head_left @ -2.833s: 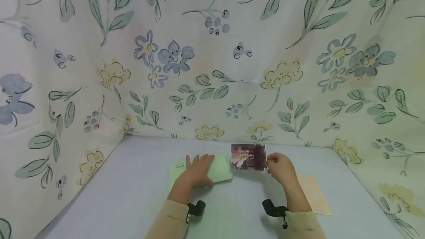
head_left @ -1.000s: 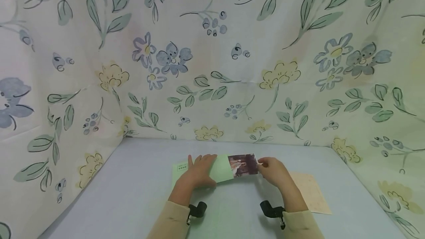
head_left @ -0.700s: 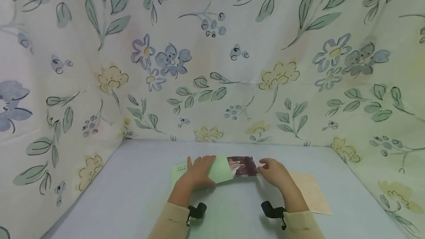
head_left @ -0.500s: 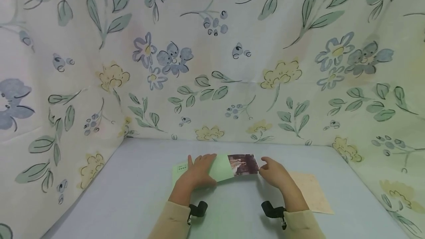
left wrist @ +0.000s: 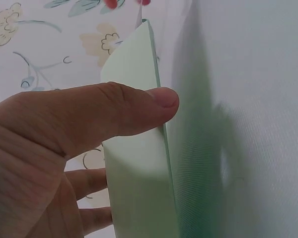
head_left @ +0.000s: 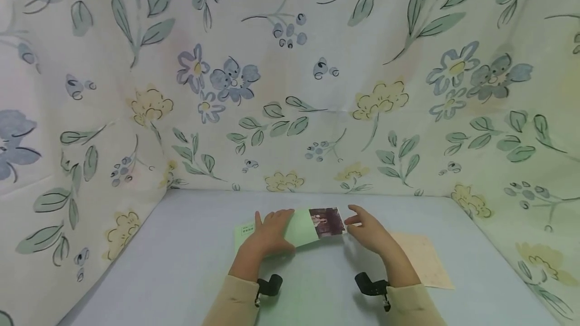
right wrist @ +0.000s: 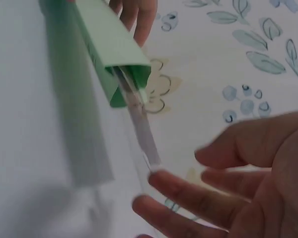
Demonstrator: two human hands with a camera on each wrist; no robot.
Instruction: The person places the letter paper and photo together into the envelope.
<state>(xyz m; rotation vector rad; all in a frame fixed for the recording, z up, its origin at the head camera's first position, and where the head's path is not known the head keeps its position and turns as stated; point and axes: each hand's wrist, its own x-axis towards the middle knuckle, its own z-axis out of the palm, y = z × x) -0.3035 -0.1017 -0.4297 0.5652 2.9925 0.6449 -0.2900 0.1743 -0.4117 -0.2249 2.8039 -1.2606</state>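
My left hand (head_left: 269, 235) grips a pale green envelope (head_left: 301, 229) across its width. In the left wrist view its thumb lies over the near edge and its fingers are at the far one. The envelope's mouth (right wrist: 114, 104) gapes toward the right. A photo print (head_left: 328, 222) lies partly inside, its dark right part sticking out. My right hand (head_left: 369, 233) has its fingers spread apart, fingertips right at the photo's outer end in the right wrist view. Thumb and fingers do not pinch it. The photo's left part is hidden in the envelope.
A peach-coloured sheet of paper (head_left: 423, 260) lies on the pale table (head_left: 181, 265), right of and partly behind the right forearm. A floral cloth (head_left: 290, 140) hangs along the back and sides of the table.
The right hand brought the photo left and down to the envelope, and its end went in. The pinch on the photo loosened, and the photo slid further inside. The left hand stayed on the envelope.
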